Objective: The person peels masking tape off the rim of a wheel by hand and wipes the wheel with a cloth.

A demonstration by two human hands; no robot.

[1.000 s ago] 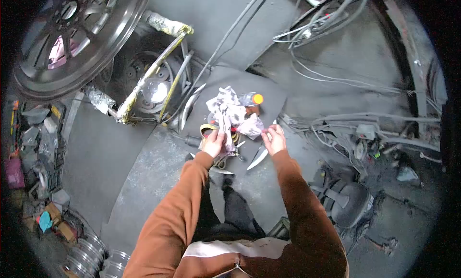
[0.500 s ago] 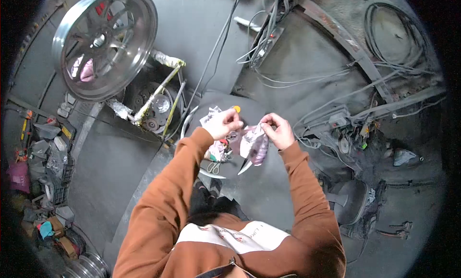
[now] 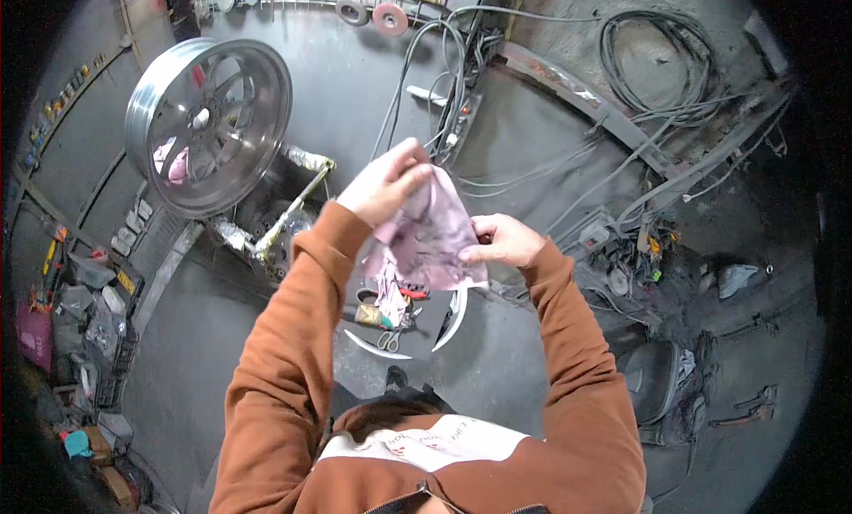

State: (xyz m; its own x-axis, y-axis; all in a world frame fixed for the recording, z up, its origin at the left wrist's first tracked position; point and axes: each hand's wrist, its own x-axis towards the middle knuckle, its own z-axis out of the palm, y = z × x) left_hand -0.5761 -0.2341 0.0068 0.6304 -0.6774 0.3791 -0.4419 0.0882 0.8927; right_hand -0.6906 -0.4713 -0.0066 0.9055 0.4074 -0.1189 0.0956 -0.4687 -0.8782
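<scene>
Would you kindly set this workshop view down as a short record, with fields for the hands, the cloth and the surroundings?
Left hand: left hand holding the upper part of the pink cloth
Right hand: right hand holding its right side
Cloth state: raised, partly spread between the hands, blotched with dark marks
Below the cloth: scissors, among other small items
Upper left: spoked wheel
Upper right: coiled cable
</scene>
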